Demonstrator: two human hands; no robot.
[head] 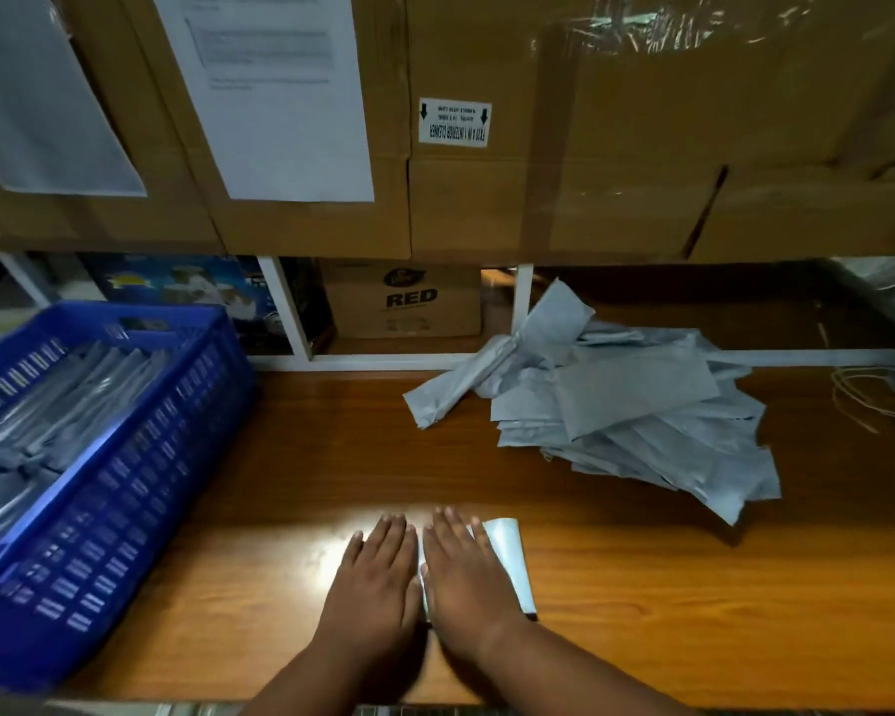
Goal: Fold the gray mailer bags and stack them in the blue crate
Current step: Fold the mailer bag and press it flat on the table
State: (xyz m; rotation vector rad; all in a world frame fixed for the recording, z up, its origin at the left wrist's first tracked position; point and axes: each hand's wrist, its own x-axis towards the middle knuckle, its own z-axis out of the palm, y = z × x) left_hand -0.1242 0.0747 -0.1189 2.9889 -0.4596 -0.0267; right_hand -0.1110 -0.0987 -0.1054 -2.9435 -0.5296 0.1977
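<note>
Head view is showing the left hand [378, 576] and right hand [466, 571] pressing flat, fingers straight, on a shiny gray folded bag [507, 555] on the worktop [667, 586].

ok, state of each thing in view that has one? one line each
left hand: open, flat, pressing down on the table beside the bag.
right hand: open, flat, pressing on the folded mailer bag.
folded mailer bag: flat on the table, mostly under the right hand.
pile of gray mailer bags: loose, unfolded, messy heap.
blue crate: partly filled with folded bags.
cardboard boxes: taped shut.
</note>
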